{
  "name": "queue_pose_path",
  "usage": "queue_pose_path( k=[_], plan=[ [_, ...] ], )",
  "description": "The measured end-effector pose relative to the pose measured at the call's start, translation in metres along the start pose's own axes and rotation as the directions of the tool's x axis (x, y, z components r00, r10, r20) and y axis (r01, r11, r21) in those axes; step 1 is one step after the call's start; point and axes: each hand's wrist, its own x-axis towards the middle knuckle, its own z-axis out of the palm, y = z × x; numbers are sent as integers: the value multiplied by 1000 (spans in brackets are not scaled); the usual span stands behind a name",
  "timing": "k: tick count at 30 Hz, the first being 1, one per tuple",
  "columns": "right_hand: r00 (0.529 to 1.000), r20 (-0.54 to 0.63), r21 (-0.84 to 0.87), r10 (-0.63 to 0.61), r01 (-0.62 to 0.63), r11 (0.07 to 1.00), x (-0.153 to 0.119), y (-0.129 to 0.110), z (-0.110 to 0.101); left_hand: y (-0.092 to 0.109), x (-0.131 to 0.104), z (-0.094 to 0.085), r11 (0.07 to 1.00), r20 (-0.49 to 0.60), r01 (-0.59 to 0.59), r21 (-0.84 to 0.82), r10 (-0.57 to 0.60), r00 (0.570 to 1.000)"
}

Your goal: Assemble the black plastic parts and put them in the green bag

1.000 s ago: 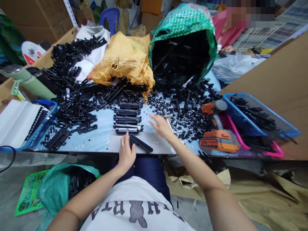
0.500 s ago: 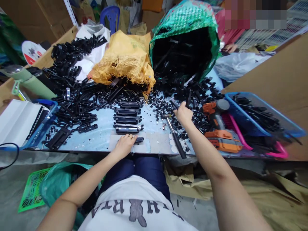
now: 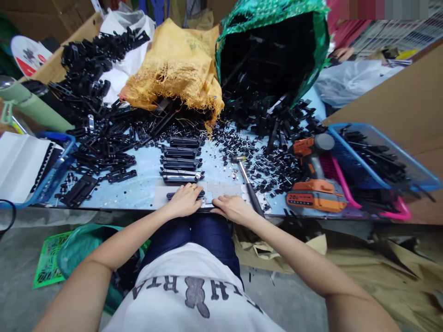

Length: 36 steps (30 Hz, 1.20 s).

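Note:
Near the front edge of the table, my left hand (image 3: 185,200) is closed over a long black plastic part (image 3: 170,196), whose ends show on either side of my fingers. Just to the right, my right hand (image 3: 234,208) rests low over a pale plate (image 3: 224,189) with its fingers bent together; whatever they pinch is hidden. A hammer (image 3: 249,185) with a black grip lies beside my right hand. Beyond my left hand, several black assembled parts (image 3: 182,163) lie in a neat row.
Small pins (image 3: 238,143) lie scattered behind the hammer. Loose black parts (image 3: 104,147) heap on the left. An orange sack (image 3: 180,64) and a green sack (image 3: 273,16) stand behind. On the right are a cordless drill (image 3: 314,177) and a blue basket (image 3: 408,161). Another person's hand (image 3: 342,54) shows far right.
My right hand has come back from the pins and black parts to the front edge, close to my left hand. My left hand stays on the black part. The view has tilted down slightly.

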Motion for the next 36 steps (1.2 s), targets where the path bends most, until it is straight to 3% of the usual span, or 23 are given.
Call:
queue_pose_path(
  k=[6, 16, 19, 22, 24, 26, 28, 32, 34, 36],
  plan=[
    [993, -76, -72, 86, -91, 993, 1, -15, -9, -3, -8, 1, 999, -51, -40, -17, 39, 998],
    [987, -129, -110, 99, -114, 987, 0, -30, -32, -15, -16, 18, 987, -275, -158, -12, 149, 950],
    [989, -135, -96, 68, -81, 992, 2, -22, -31, -15, -18, 19, 991, -260, -133, -5, 127, 957],
    [989, -142, -32, 43, -48, 998, 3, -8, -16, -9, -13, 14, 991, -168, -130, 21, 132, 977],
    [984, -174, 18, 30, -27, 999, 3, 0, -1, 0, 2, 8, 982, -150, -183, 53, 189, 970],
    [973, -228, 50, 45, -35, 998, 1, 4, 14, 13, 32, 0, 974, -177, -210, 84, 222, 959],
    [957, -279, 79, 84, -64, 995, -2, 1, 25, 26, 74, -6, 986, -169, -141, 92, 155, 973],
    [919, -365, 184, 151, -88, 979, -9, -2, 26, 46, 153, -11, 990, -67, 116, 78, -110, 992],
    [871, -416, 222, 260, -180, 958, -10, 11, 20, 50, 171, -11, 984, -45, 159, 75, -156, 987],
    [777, -441, 234, 449, -383, 894, -9, 38, 11, 48, 171, -14, 983, -51, 165, 77, -161, 986]
  ],
)
